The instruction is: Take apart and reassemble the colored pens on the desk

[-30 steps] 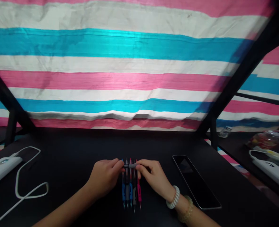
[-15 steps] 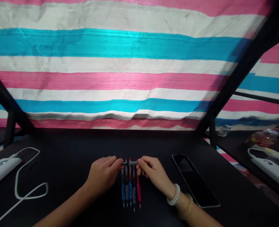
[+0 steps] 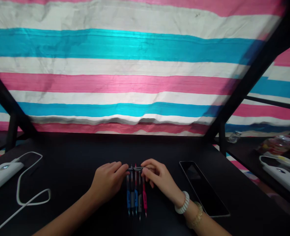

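A dark pen with a grey grip is stretched sideways between my two hands, across the upper ends of a row of pens. My left hand pinches its left end. At the other end, the thumb and fingers of my right hand close around the grey grip. Below it several pens lie side by side, pointing toward me: a blue pen at the left, grey and blue ones in the middle, and a pink pen at the right, closest to my right hand.
A dark-screened tablet or phone lies right of my hands on the black table. On the left are a white device and its looping white cable. Black frame bars slant up before a striped sheet.
My right hand has shifted its fingers on the pen, the index finger now higher and more arched. My left hand and the row of pens stay almost the same.
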{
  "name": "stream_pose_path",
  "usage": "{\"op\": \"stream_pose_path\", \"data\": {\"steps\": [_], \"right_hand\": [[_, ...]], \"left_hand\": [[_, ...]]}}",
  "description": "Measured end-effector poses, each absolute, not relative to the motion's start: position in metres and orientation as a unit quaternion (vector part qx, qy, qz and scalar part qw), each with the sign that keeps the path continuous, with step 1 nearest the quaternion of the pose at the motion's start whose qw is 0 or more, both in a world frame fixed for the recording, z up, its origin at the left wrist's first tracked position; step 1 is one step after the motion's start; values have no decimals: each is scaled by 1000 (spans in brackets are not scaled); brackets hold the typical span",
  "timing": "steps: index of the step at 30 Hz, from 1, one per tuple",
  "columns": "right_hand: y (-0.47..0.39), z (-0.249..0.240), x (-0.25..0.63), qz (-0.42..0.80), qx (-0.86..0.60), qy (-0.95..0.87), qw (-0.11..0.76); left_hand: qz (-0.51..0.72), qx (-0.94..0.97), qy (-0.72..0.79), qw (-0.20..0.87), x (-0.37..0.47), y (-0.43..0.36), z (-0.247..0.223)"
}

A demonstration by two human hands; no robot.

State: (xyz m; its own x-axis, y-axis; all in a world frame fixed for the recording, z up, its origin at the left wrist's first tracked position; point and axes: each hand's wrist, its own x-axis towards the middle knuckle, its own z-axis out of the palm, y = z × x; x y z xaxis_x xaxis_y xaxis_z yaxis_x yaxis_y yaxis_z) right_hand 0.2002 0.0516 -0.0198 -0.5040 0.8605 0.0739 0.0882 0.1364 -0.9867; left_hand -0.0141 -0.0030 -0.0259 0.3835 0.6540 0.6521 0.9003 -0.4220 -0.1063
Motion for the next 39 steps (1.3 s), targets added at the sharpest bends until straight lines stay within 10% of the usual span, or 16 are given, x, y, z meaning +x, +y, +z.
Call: {"op": "stream_pose_path", "data": {"steps": [39], "right_hand": [[49,-10,201,600,-354,-630,343]], "left_hand": [[-385,-783,-488,26,-13,-4,-14]]}}
